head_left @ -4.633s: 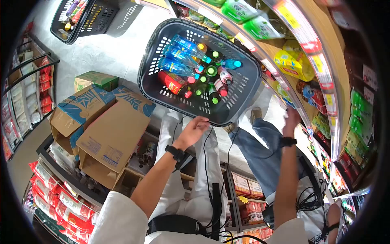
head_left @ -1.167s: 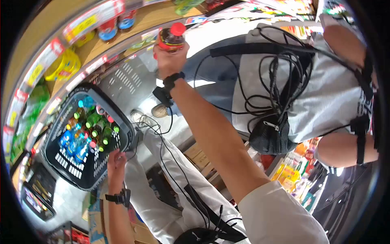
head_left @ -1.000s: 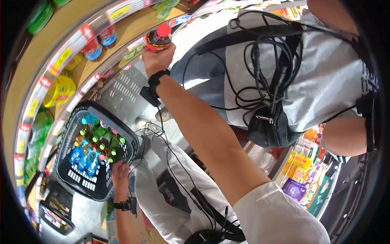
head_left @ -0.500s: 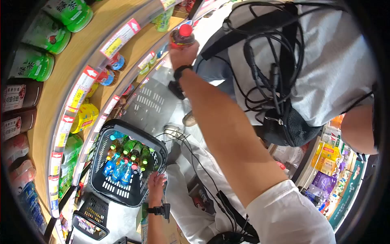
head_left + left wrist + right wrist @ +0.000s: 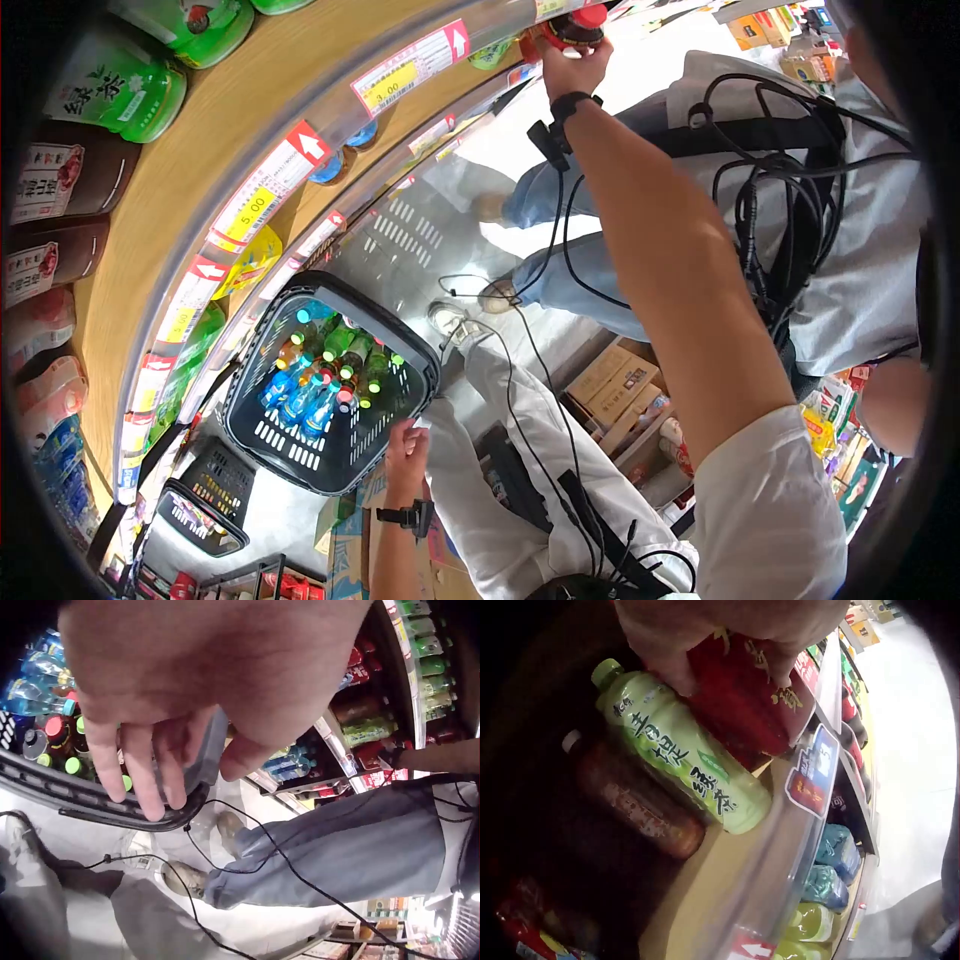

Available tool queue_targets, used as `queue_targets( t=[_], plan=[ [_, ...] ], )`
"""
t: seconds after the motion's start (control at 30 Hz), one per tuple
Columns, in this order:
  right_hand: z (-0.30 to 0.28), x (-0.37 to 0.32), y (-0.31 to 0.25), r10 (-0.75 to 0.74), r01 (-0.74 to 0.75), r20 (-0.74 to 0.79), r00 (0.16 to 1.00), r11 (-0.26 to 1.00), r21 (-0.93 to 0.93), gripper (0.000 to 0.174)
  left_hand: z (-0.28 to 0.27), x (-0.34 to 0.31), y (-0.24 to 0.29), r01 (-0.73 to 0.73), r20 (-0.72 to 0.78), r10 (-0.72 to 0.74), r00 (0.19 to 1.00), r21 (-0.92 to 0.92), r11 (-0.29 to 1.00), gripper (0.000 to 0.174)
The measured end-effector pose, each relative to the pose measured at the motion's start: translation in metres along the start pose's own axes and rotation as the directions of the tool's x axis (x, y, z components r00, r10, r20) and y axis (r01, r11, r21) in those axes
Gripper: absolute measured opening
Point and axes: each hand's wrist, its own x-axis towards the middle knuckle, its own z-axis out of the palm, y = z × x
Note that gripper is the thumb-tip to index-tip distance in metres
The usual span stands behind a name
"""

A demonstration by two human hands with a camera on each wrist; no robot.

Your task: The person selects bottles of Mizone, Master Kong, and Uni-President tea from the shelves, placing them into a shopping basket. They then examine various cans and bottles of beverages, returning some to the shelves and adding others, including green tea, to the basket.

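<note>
My left hand (image 5: 405,460) is at the near corner of a black basket (image 5: 255,385), which holds several bottles with blue, green and red caps. In the left wrist view my left hand (image 5: 202,682) has its fingers hooked over the basket's rim (image 5: 97,814), the thumb on the other side of a grey bar. My right hand (image 5: 575,68) grips a dark, red-capped bottle (image 5: 577,30) beside the shelf. In the right wrist view the fingers of my right hand (image 5: 727,634) are around a red-labelled surface (image 5: 742,697) with gold characters, next to a green tea bottle (image 5: 679,750).
Drink shelves (image 5: 190,130) with price tags curve along the left and top. A second basket (image 5: 220,490) stands on the floor behind the first. Another person in jeans (image 5: 575,285) stands close on the right, with loose cables. Cardboard boxes (image 5: 615,385) sit on a low rack.
My right hand has moved with the red-capped bottle from over the floor to the shelf edge. My left hand has stayed at the basket's corner. The head view has shifted.
</note>
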Motion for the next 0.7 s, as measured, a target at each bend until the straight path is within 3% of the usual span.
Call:
queue_targets(
  t=[0.03,0.13,0.17,0.27,0.3,0.33,0.4,0.43,0.47,0.53,0.57,0.6,0.63,0.67,0.7],
  plan=[
    [0.005,0.001,0.001,-0.05,0.05,-0.006,0.999,0.999,0.007,0.067,0.003,0.004,-0.004,0.008,-0.003,-0.008,1.0,-0.024,1.0,0.035],
    [0.03,0.031,0.029,0.014,-0.038,-0.193,0.981,0.992,-0.12,0.066,0.009,0.015,-0.005,-0.011,0.011,0.012,1.0,-0.071,0.997,0.035],
    [0.038,0.049,0.059,0.019,-0.024,-0.188,0.982,0.999,-0.028,0.066,0.013,0.019,-0.009,-0.01,0.016,0.011,1.0,-0.088,0.996,0.035],
    [0.029,0.045,0.054,0.075,-0.089,0.064,0.995,0.96,0.265,0.074,0.018,0.027,0.005,0.024,0.008,-0.023,1.0,-0.121,0.992,0.035],
    [0.024,0.055,0.068,0.097,-0.143,0.181,0.979,0.956,0.257,0.081,0.022,0.031,0.011,0.04,0.001,-0.041,0.999,-0.136,0.99,0.035],
    [0.024,0.049,0.058,0.175,-0.201,0.15,0.973,0.963,0.18,0.081,0.026,0.033,0.01,0.02,-0.011,-0.022,1.0,-0.142,0.99,0.034],
    [0.032,0.078,0.118,-0.033,0.028,0.087,0.996,0.998,0.055,0.084,0.032,0.044,0.007,-0.031,-0.035,0.025,0.999,-0.161,0.987,0.032],
    [0.031,0.08,0.122,-0.092,0.08,0.136,0.986,0.993,0.091,0.083,0.034,0.045,0.012,-0.04,-0.034,0.035,0.999,-0.153,0.987,0.031],
    [0.02,0.05,0.05,0.266,-0.354,0.426,0.865,0.925,0.141,0.073,0.036,0.048,0.014,-0.037,-0.032,0.033,0.999,-0.148,0.988,0.031],
    [0.028,0.092,0.099,0.178,-0.146,0.377,0.909,0.983,-0.112,0.083,0.042,0.052,0.018,-0.028,-0.02,0.026,0.999,-0.131,0.991,0.03],
    [0.026,0.094,0.099,0.211,-0.174,0.348,0.913,0.975,-0.137,0.075,0.046,0.052,0.022,-0.008,-0.025,0.006,1.0,-0.114,0.993,0.031],
    [0.02,0.118,0.118,0.293,-0.34,0.627,0.722,0.939,-0.048,0.078,0.049,0.051,0.019,-0.012,-0.018,0.01,1.0,-0.119,0.993,0.031],
    [0.014,0.158,0.151,0.287,-0.515,0.846,0.449,0.857,-0.017,0.084,0.052,0.051,0.015,-0.015,-0.015,0.013,1.0,-0.125,0.992,0.032],
    [0.017,0.177,0.169,0.193,-0.671,0.972,0.135,0.739,-0.054,0.091,0.053,0.05,0.012,-0.019,-0.013,0.017,1.0,-0.132,0.991,0.033],
    [0.027,0.112,0.088,0.382,-0.37,0.579,0.72,0.918,-0.146,0.079,0.054,0.048,0.012,0.001,-0.002,-0.001,1.0,-0.119,0.993,0.033]
  ],
)
